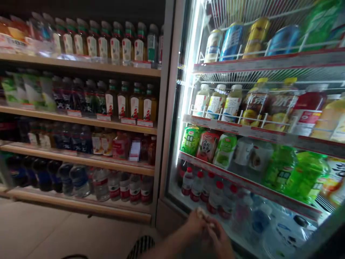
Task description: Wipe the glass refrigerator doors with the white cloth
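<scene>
My left hand and my right hand are close together at the bottom, in front of the lowest part of a lit drinks fridge. Both have curled, closed fingers that meet near the middle. Small pale spots show at the fingertips, but blur hides what they are or whether anything is held. Nearest behind the hands are water bottles with red caps on the fridge floor. They stand apart from my fingers.
To the left, wooden shelves hold rows of bottled drinks. Fridge racks carry cans, tea bottles and green bottles. Large water jugs stand at lower right. Tiled floor shows at lower left, beside a striped dark item.
</scene>
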`<state>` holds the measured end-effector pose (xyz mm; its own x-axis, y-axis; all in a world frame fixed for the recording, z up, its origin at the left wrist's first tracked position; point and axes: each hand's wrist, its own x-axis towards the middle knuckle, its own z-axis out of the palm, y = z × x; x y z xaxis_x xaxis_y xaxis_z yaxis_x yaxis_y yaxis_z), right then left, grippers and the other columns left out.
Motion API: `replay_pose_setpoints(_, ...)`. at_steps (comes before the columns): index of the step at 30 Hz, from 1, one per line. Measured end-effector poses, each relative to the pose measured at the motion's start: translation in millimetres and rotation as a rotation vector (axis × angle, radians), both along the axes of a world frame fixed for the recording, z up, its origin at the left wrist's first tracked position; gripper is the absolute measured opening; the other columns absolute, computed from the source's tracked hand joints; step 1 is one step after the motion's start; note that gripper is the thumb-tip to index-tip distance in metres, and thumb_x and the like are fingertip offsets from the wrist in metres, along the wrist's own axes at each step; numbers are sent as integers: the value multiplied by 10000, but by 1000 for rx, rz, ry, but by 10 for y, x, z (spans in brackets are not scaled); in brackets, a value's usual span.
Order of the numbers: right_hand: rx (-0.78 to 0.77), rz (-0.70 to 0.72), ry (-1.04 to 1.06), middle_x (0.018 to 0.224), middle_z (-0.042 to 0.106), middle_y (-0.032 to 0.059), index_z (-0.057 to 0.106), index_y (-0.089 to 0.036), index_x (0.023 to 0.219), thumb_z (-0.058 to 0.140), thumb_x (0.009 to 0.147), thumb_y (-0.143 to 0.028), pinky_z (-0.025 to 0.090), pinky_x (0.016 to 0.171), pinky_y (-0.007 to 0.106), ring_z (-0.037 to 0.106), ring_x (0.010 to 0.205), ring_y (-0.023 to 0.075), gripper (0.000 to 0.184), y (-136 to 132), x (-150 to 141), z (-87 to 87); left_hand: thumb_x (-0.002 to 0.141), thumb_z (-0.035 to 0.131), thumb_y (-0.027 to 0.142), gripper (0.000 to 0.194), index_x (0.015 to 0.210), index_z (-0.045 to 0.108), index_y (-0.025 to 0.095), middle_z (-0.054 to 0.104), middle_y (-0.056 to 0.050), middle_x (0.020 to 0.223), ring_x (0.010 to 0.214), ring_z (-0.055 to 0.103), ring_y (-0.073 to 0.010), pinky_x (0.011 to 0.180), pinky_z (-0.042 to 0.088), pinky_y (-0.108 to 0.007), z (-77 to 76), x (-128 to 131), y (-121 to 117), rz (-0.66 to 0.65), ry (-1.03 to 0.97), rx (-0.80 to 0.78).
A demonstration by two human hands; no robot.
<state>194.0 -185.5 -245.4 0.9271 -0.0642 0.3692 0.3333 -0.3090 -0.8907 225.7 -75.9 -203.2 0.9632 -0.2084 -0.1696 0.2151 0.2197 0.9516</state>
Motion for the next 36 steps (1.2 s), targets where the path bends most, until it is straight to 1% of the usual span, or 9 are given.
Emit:
replay_pose_setpoints(3,-43,-125,-72,840,705,39,617,-210,925,553,732,-412,561,632,343,669,725,225,286,-140,69,435,744,609,209,191,903,531,137,579,26,746,688,572,-89,645,467,-212,344,51,-172,18,-85,-20)
replay_pose_setpoints(7,-199,-502,-329,793,704,66,582,-180,1142,556,717,-370,527,522,336,650,596,218,467,-723,46,1427,624,634,102,382,978,500,156,580,33,752,637,560,-79,590,448,-202,934,153,-422,-20,-265,-30)
replay_pose_setpoints(10,-404,-843,-882,956,684,126,652,-187,1073,565,732,-310,503,732,377,648,859,278,373,-1313,135,2306,609,610,62,374,957,517,162,572,38,744,612,530,-62,603,432,-202,1258,290,-499,23,-411,14)
replay_pose_setpoints(14,-672,-790,-1351,1251,552,128,599,-79,1140,412,816,-286,351,948,459,497,1140,368,427,-1646,475,3030,657,545,66,188,818,535,163,540,45,644,604,504,-72,631,417,-216,1423,525,-491,154,-539,102)
replay_pose_setpoints(22,-1263,-296,-1241,1343,480,70,533,-217,1203,483,793,-64,313,1071,441,374,1292,236,441,-982,872,2122,742,478,145,84,775,537,196,551,33,651,626,536,-96,635,449,-228,1414,663,-502,296,-863,278)
replay_pose_setpoints(27,-889,-459,-1462,1307,521,51,524,-213,1221,515,797,-69,449,965,299,529,1160,185,448,-1028,789,2895,753,483,156,108,849,525,183,590,-10,803,740,579,-108,677,469,-236,1732,679,-360,432,-949,72)
replay_pose_setpoints(30,-848,-555,-1452,1411,387,62,449,-169,1293,407,839,-119,370,1036,397,410,1262,256,458,-849,837,3238,810,461,217,166,966,504,182,576,-55,977,906,569,-133,776,479,-275,1981,682,-254,637,-1121,-18)
replay_pose_setpoints(33,-1169,-317,-1398,1398,406,82,357,-173,1352,391,847,-160,393,1021,459,401,1267,265,506,-481,996,2940,862,397,257,258,1094,482,181,532,-92,1144,1102,496,-173,931,429,-351,2092,669,-204,684,-1397,98)
replay_pose_setpoints(36,-1139,-290,-1270,1270,541,108,399,-147,1324,386,834,-147,415,1013,422,451,1228,229,490,-288,1140,2483,877,347,260,342,1187,459,165,507,-118,1225,1207,427,-209,1022,354,-410,2033,702,-279,550,-1606,354)
